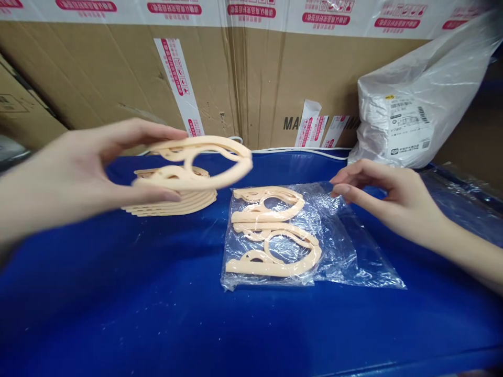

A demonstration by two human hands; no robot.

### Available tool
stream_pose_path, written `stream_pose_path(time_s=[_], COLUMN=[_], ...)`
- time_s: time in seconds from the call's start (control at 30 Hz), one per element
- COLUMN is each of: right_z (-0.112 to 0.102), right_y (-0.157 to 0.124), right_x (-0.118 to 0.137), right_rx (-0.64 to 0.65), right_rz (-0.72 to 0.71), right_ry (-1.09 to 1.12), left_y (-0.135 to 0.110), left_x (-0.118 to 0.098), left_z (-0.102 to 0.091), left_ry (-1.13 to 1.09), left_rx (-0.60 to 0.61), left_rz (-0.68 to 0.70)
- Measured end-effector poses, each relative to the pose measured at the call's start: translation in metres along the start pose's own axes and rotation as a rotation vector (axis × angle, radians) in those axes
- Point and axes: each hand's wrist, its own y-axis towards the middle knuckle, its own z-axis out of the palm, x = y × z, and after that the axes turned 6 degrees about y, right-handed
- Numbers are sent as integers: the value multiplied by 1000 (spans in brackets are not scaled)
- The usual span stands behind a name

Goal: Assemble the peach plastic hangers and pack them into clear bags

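My left hand point(90, 167) grips a beige plastic folding clothes hanger point(226, 175) between thumb and fingers, raised above the table. Below and behind it lies a stack of similar hangers point(176, 204), partly covered by the held one. In the middle, a clear plastic bag point(338, 251) lies flat with two folded hangers point(275, 269) inside, one above the other in the view. At the bag's upper right corner, the thumb and fingertips of my right hand point(393, 193) are pinched on the film.
The blue tabletop point(157, 314) carries everything. Large cardboard boxes point(267, 78) with printed tape stand along the back. A white cable point(291, 151) runs at their foot. A white plastic bag with a label point(369, 115) stands at back right, and more clear film point(463, 193) lies at far right.
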Motion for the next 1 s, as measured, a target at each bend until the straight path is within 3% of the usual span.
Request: stream_pose_path(time_s=[0.2, 0.3, 0.5, 0.8, 0.9, 1.0], right_z=[15, 15, 9, 10, 10, 12], right_y=[-14, -17, -16, -14, -16, -19], right_x=[32, 34, 29, 35, 36, 36], right_rx=[323, 408, 469, 453, 357, 214], right_rz=[309, 401, 431, 299, 172, -48], right_ry=[436, 515, 559, 384, 184, -27], left_y=[-20, -27, -28, -28, -28, -29], left_x=[-64, -74, -75, -73, -74, -78], left_z=[56, 69, 73, 70, 71, 72], left_ry=[-112, -102, -111, -146, -119, -100], left_rx=[90, 80, 113, 128, 82, 32], left_rz=[399, 410, 397, 361, 367, 378])
